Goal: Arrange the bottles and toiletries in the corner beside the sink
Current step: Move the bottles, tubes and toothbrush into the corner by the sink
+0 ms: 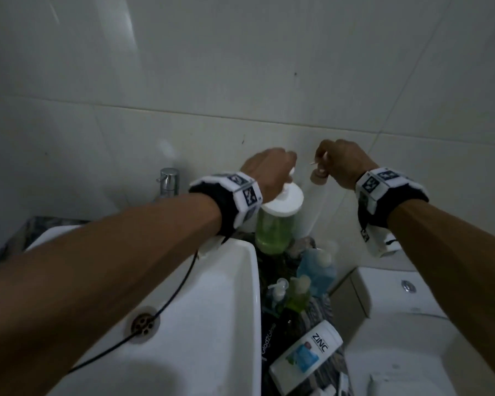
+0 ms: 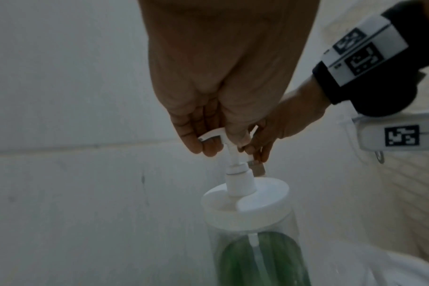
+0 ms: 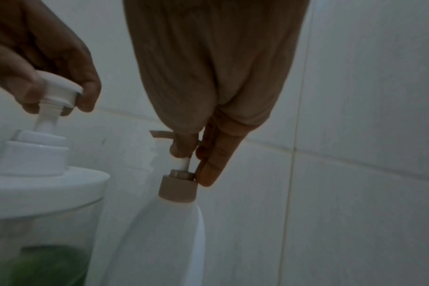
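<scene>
A clear pump bottle with green liquid (image 1: 273, 227) and a wide white lid (image 2: 245, 201) stands in the corner beside the sink (image 1: 183, 310). My left hand (image 1: 269, 172) grips its white pump head (image 2: 43, 135), also seen as the white pump head (image 3: 59, 91). Just right of it stands a tall white bottle (image 1: 315, 204) with a tan pump collar (image 3: 178, 188). My right hand (image 1: 340, 164) pinches that bottle's tan pump head (image 3: 159, 134) from above. Both bottles stand upright against the tiled wall.
On the dark counter strip lie a blue bottle (image 1: 316, 270), a small green bottle (image 1: 297, 292), a small clear pump bottle (image 1: 277, 290), a black bottle (image 1: 269, 338) and a white ZINC bottle (image 1: 306, 355). A chrome tap (image 1: 169, 181) stands at the left, a toilet cistern (image 1: 397, 298) at the right.
</scene>
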